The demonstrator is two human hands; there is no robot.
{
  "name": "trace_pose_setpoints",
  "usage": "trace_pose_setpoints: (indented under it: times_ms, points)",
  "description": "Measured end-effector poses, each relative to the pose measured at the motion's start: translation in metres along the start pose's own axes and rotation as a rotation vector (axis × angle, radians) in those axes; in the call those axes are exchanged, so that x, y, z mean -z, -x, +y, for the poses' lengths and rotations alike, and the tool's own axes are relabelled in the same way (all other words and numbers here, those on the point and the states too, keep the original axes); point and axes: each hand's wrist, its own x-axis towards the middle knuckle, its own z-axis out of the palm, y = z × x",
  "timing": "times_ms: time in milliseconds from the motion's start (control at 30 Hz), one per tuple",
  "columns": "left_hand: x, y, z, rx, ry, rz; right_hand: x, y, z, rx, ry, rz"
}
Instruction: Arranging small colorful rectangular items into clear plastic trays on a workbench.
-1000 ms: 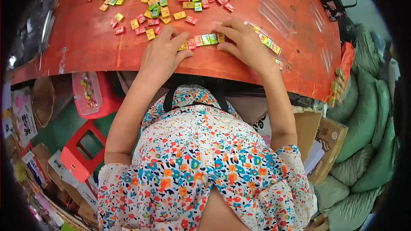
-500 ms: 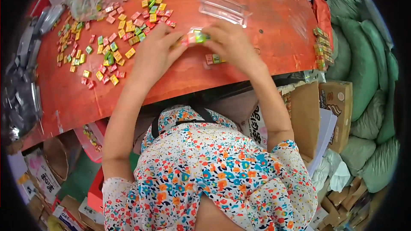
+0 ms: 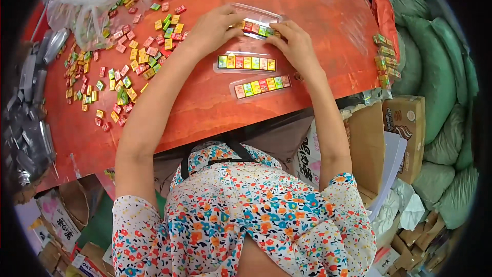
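Note:
Across the far tray, my left hand (image 3: 218,30) pinches the left end of a row of small wrapped candies (image 3: 255,28). At the row's right end, the finger and thumb of my right hand (image 3: 297,46) close on it. The row lies in or just over a clear plastic tray (image 3: 256,9), and my fingers cover both its ends. Nearer to me are two more clear trays, each filled with one row of colourful candies: a middle tray (image 3: 246,62) and a near, slightly tilted tray (image 3: 262,86).
Loose red, yellow and green candies (image 3: 134,59) spread over the left of the red table (image 3: 179,128), beside a clear plastic bag (image 3: 92,5). Stacked candy rows (image 3: 385,61) stand at the right edge. Dark plastic packs (image 3: 31,118) lie far left; green sacks (image 3: 428,77) and cardboard boxes (image 3: 405,133) sit right.
Both hands have moved farther away, from above the table's middle to the far tray, bringing the candy row there. Two filled trays, largely hidden before, now show in front of them.

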Motion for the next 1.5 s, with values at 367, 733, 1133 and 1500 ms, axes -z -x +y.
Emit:
trace_pose_setpoints:
  times_ms: [367,733,1133,1500]
  points:
    - [-0.009,0.019,0.018,-0.065,-0.325,-0.216,-0.007,0.019,0.006,0.162,0.157,0.019]
    - [-0.009,0.054,0.055,-0.016,-0.315,-0.102,-0.001,0.036,-0.017,0.22,0.361,-0.372]
    - [-0.021,0.092,0.087,0.138,-0.148,-0.095,-0.013,-0.018,-0.006,0.223,0.246,-0.374]
    - [0.052,0.191,0.063,0.486,-0.492,0.164,-0.036,-0.04,-0.09,0.273,0.039,-0.298]
